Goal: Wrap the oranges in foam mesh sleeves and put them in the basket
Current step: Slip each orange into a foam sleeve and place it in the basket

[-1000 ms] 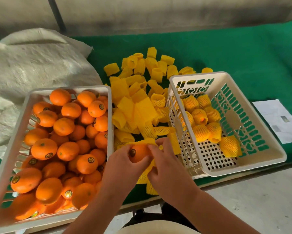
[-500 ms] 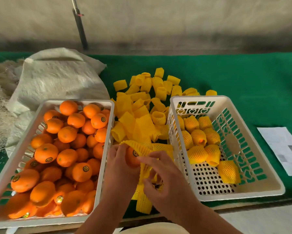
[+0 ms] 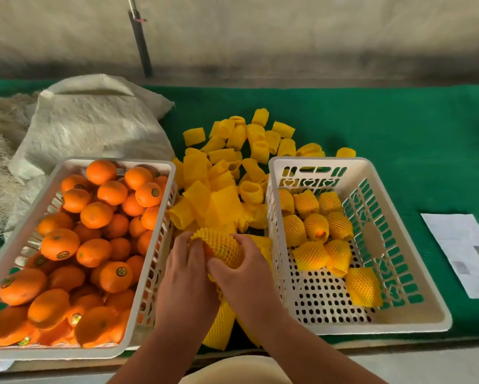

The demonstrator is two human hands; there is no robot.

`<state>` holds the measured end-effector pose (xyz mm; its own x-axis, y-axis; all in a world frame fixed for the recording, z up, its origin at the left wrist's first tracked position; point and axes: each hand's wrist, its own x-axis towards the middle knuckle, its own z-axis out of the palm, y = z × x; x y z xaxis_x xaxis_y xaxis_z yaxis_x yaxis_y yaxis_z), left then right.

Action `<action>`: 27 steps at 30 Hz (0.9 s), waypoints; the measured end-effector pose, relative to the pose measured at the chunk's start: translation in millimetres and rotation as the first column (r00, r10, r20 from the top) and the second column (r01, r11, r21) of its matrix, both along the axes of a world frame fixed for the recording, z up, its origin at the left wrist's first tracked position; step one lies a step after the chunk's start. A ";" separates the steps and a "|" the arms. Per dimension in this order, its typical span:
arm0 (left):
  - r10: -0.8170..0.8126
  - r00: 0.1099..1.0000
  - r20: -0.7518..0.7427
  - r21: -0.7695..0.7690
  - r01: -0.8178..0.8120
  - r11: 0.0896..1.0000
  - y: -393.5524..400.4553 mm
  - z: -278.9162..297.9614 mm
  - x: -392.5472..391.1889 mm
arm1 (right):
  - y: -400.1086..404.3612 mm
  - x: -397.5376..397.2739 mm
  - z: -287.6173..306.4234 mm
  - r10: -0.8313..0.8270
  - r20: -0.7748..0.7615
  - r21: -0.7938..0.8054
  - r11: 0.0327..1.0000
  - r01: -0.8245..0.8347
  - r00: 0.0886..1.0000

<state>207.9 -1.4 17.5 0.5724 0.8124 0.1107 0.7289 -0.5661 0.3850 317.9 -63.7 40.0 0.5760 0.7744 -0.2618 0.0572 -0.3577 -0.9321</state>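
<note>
green table (image 3: 399, 128), white sack (image 3: 94, 126) at far left. left crate (image 3: 116, 353) heaped with bare oranges (image 3: 94, 217); right basket (image 3: 399, 327) with wrapped ones (image 3: 310, 254). loose sleeves (image 3: 232, 156) piled between. both hands, left (image 3: 185, 273) and right (image 3: 246, 275), fingers curled, gripping one sleeved orange (image 3: 221, 245) over that pile, beside basket.

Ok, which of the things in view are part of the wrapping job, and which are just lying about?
In the job:
- left hand and right hand, gripping the sleeved orange
- bare oranges
- loose sleeves
- right basket, wrapped oranges

Lying about:
- sack
- paper sheet
</note>
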 end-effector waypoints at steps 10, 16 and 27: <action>-0.090 0.959 0.270 -0.260 0.163 0.952 -22.8 1.0 33.2 | -40.4 73.7 -25.8 -0.066 0.157 -0.042 0.996 0.073 0.985; -0.081 0.997 0.002 -0.195 0.080 0.978 -11.0 -23.1 -6.8 | -79.5 193.9 -85.8 0.180 0.470 -0.412 0.911 0.034 0.864; 0.113 0.914 -0.390 -0.107 -0.167 0.980 -3.8 -67.5 -87.1 | -25.1 212.0 -168.7 0.731 0.465 -0.689 0.653 -0.314 0.500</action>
